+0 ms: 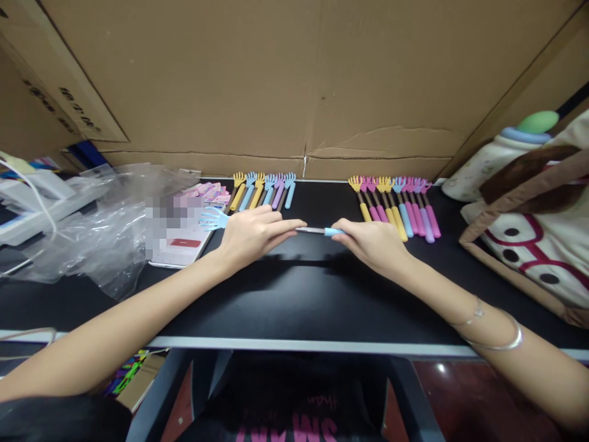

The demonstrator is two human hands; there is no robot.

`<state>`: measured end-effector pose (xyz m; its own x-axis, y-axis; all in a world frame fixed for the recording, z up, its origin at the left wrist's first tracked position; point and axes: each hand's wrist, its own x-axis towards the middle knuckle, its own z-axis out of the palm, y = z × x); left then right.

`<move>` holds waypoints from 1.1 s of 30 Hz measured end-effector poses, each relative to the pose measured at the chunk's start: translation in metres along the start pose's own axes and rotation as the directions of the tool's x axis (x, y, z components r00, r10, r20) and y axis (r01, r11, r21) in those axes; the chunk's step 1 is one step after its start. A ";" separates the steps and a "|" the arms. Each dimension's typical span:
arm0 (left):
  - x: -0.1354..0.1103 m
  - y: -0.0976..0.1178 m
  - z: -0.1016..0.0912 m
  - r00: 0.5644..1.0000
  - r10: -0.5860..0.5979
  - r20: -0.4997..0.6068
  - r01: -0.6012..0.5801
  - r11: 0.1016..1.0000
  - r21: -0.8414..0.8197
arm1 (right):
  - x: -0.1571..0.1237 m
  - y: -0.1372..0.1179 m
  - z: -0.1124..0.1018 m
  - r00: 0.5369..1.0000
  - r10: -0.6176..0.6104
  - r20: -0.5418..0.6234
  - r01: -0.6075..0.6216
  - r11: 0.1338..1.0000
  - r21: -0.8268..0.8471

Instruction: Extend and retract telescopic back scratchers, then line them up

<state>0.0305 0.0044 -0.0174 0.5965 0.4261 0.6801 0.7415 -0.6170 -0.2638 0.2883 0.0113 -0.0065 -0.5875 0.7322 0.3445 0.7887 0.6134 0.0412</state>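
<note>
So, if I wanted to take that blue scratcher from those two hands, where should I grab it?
Probably pinch the light-blue scratcher by its slim bare shaft, from above. That straight stretch runs between the left hand and the right hand, with nothing over it. The right hand grips the handle, and the splayed prongs beyond the left look awkward to hold.

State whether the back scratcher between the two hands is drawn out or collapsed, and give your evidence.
Drawn out: bare silver rod shows between the left hand and the light-blue handle in the right hand.
</note>
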 end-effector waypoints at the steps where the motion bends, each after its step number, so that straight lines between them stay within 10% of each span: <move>1: 0.000 0.000 0.000 1.000 0.019 -0.020 -0.019 1.000 0.020 | 0.000 0.000 0.000 0.999 0.012 0.031 -0.013 0.999 0.043; 8: 0.000 0.001 0.000 0.995 0.093 -0.047 -0.089 0.994 0.067 | 0.002 0.001 0.000 0.974 -0.015 0.225 -0.078 0.914 0.398; 17: -0.006 0.002 0.006 0.988 -0.023 0.153 0.040 0.993 -0.110 | 0.000 -0.001 0.001 0.976 0.020 0.218 -0.041 0.995 0.095; 27: 0.001 0.002 0.002 0.779 -0.129 0.614 0.456 0.789 -0.412 | -0.005 0.003 0.008 0.992 -0.122 -0.035 0.117 0.988 -0.102; 33: 0.002 0.003 0.000 0.763 -0.125 0.634 0.532 0.678 -0.507 | -0.005 0.003 0.007 0.960 -0.204 -0.191 0.170 0.969 -0.179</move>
<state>0.0342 0.0034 -0.0168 0.5576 0.8217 0.1179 0.6642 -0.5268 0.5304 0.2924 0.0116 -0.0146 -0.6904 0.5214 0.5015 0.6966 0.6661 0.2665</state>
